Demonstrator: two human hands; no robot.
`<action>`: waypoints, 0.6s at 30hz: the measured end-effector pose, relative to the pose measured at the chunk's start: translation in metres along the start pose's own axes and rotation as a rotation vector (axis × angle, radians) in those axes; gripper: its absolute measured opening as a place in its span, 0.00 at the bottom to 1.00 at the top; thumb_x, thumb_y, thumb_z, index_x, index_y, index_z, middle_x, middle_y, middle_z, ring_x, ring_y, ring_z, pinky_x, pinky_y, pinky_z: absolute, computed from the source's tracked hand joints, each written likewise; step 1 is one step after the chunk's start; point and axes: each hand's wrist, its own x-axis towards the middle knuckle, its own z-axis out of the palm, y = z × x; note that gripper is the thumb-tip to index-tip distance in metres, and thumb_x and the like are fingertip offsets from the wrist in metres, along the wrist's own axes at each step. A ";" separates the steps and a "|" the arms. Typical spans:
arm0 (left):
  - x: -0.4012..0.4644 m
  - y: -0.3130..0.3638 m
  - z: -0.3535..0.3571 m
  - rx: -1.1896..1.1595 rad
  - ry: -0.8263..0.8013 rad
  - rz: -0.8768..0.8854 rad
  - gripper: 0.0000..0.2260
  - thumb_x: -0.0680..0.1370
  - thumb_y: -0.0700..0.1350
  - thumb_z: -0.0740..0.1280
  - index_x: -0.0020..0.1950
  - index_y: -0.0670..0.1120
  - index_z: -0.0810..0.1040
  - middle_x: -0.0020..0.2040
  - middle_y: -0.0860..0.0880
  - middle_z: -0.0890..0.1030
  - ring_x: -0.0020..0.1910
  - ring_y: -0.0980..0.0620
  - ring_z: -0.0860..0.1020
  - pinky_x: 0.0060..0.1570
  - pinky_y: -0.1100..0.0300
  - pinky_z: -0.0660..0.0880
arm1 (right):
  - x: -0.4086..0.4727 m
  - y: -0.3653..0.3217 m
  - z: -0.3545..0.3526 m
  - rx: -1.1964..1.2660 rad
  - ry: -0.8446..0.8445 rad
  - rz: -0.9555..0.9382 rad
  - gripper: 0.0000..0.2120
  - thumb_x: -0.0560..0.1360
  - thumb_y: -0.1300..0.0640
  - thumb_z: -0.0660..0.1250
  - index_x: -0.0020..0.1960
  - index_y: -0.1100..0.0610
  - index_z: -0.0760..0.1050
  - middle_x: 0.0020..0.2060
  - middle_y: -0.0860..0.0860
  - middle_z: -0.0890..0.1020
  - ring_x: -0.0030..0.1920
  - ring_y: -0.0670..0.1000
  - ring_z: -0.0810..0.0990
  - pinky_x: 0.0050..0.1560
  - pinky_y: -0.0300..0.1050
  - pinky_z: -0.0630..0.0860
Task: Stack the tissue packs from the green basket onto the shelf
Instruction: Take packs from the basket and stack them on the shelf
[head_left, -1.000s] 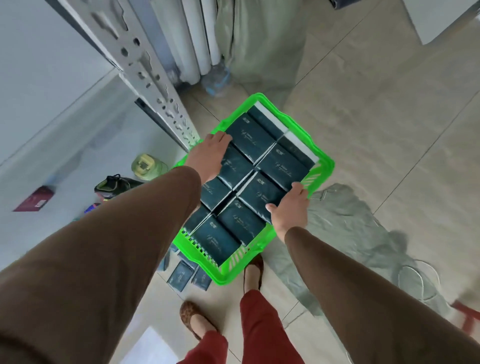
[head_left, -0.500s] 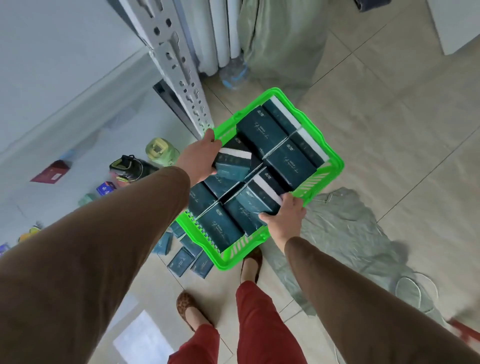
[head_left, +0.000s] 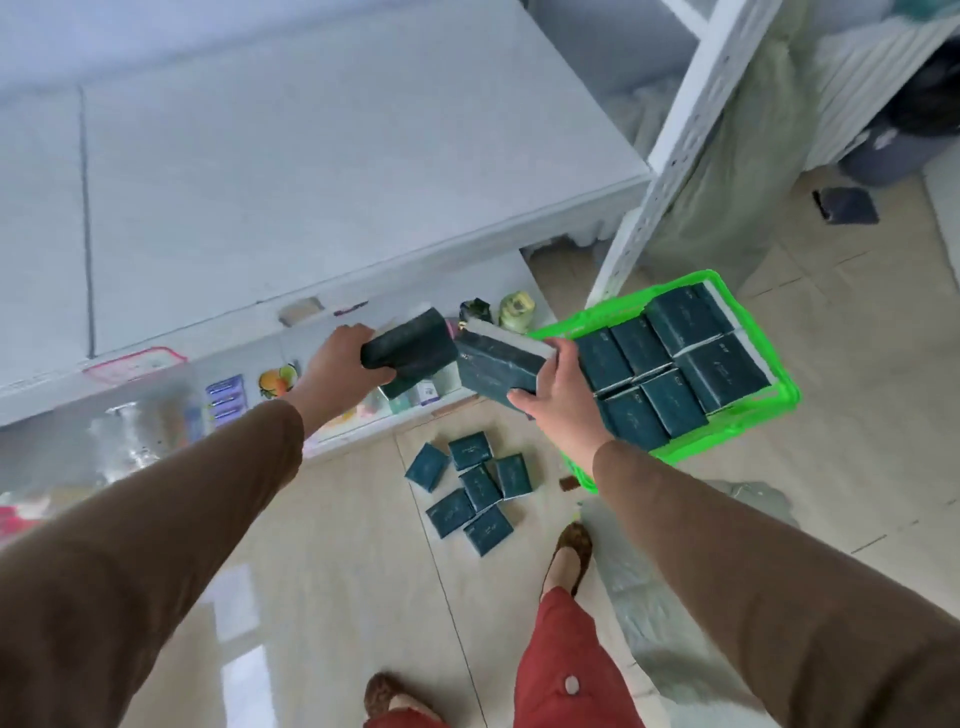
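My left hand (head_left: 340, 364) grips a dark teal tissue pack (head_left: 410, 345) in the air in front of the white shelf (head_left: 311, 171). Beside it, my right hand (head_left: 558, 402) holds a second dark tissue pack (head_left: 496, 366), tilted, with its white edge up. The two packs almost touch. The green basket (head_left: 774, 374) sits on the floor to the right, with several dark packs (head_left: 675, 364) still in it. The broad top board of the shelf lies bare above my hands.
Several more packs (head_left: 470, 488) lie loose on the tiled floor below my hands. A white perforated shelf post (head_left: 670, 161) rises beside the basket. Small items crowd the lower shelf (head_left: 228, 400). A grey plastic sheet (head_left: 675, 597) covers the floor at right; my feet stand below.
Both hands have lifted a tissue pack out of the basket and carried it left toward the shelf. The view has swung from the basket to the shelf top.
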 end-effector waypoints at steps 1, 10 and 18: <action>-0.024 -0.023 -0.024 -0.012 0.031 -0.020 0.10 0.71 0.45 0.74 0.48 0.46 0.76 0.44 0.48 0.75 0.41 0.46 0.76 0.37 0.56 0.69 | -0.011 -0.017 0.023 -0.022 -0.034 -0.019 0.22 0.71 0.63 0.75 0.56 0.52 0.65 0.41 0.53 0.72 0.40 0.46 0.75 0.49 0.46 0.76; -0.194 -0.215 -0.230 -0.078 0.318 -0.166 0.19 0.69 0.50 0.78 0.55 0.49 0.77 0.49 0.50 0.79 0.46 0.48 0.77 0.46 0.52 0.74 | -0.072 -0.174 0.244 -0.058 -0.303 -0.255 0.20 0.71 0.63 0.75 0.57 0.49 0.69 0.49 0.46 0.77 0.51 0.47 0.79 0.50 0.42 0.78; -0.214 -0.354 -0.373 0.031 0.466 -0.234 0.18 0.70 0.48 0.77 0.55 0.51 0.74 0.48 0.52 0.79 0.45 0.48 0.76 0.44 0.52 0.73 | -0.040 -0.281 0.414 0.017 -0.386 -0.358 0.22 0.71 0.58 0.75 0.61 0.53 0.72 0.56 0.49 0.79 0.55 0.48 0.79 0.55 0.42 0.76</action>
